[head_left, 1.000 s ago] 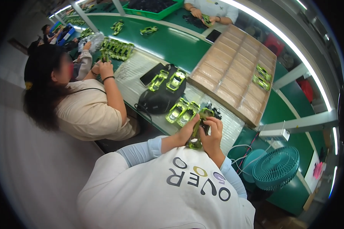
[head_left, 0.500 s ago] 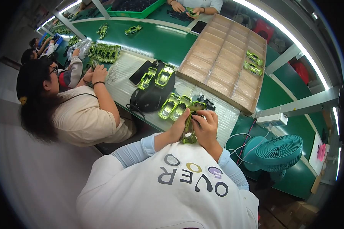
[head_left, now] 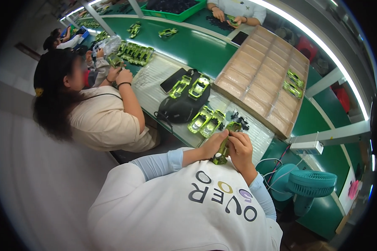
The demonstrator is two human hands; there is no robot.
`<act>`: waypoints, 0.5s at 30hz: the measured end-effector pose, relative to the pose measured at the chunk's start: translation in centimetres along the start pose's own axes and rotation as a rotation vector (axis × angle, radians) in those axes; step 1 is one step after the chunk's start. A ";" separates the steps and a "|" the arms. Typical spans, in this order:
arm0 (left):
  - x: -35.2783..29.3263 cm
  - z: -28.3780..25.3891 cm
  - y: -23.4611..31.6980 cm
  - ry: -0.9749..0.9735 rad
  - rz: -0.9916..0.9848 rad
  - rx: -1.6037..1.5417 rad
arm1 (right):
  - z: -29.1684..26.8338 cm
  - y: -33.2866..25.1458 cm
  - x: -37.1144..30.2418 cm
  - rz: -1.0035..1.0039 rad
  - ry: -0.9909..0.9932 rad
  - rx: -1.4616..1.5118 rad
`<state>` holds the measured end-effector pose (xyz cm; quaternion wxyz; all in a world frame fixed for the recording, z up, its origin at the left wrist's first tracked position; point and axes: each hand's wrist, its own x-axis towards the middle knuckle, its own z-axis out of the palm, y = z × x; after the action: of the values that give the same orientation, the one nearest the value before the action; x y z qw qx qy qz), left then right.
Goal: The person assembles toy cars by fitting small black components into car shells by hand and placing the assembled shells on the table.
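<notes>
Close to my chest, a lime-green toy car body shell (head_left: 220,157) is held between both hands, tilted, with its lower end showing. My left hand (head_left: 213,146) wraps its left side, the thumb near the top. The fingers of my right hand (head_left: 241,149) are bent and pressed against its upper right part; whether they pinch a small piece is hidden. Just beyond my fingers another green shell (head_left: 234,126) lies beside small black plastic parts (head_left: 241,121). Two more shells, one of them a green car shell (head_left: 200,120), rest side by side to the left.
A black bag (head_left: 176,109) carries two green shells, beside a dark phone (head_left: 168,85). A divided cardboard tray (head_left: 243,71) with two shells stands far right. Right of me is a teal fan (head_left: 312,183) with cables. A co-worker (head_left: 100,113) sits left; another person's hands (head_left: 234,19) work opposite.
The whole scene has shifted right in the picture as my head turned. Both hands stay on the car shell, with my right fingers now closer over it. The left co-worker's hands have risen with a green piece.
</notes>
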<state>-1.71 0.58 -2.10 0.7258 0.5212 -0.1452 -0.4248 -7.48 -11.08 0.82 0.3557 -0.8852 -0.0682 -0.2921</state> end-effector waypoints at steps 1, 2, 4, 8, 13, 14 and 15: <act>-0.4 0.3 0.9 -0.051 -0.051 -0.043 | -0.2 0.4 -0.3 -0.011 -0.020 -0.011; -0.6 0.5 1.5 -0.037 -0.043 -0.041 | -0.1 0.2 -0.2 -0.022 -0.024 0.000; -0.7 1.0 2.0 -0.063 0.008 -0.058 | -0.2 0.0 -0.1 0.016 -0.012 -0.009; -0.1 0.8 1.1 0.004 0.030 -0.041 | 0.9 0.0 -0.5 0.081 0.066 -0.040; 0.5 0.2 -0.3 0.077 0.025 -0.119 | 0.9 -0.5 0.1 0.024 0.127 -0.116; 0.4 0.0 0.0 0.073 -0.012 -0.182 | 0.9 -0.6 0.3 0.004 0.138 -0.106; 0.3 0.2 0.0 0.063 0.020 -0.178 | 0.8 -0.6 0.2 -0.004 0.145 -0.118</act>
<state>-1.63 0.22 -2.06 0.7777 0.4662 -0.0893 -0.4122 -7.12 -10.16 0.83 0.3062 -0.8811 -0.0269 -0.3594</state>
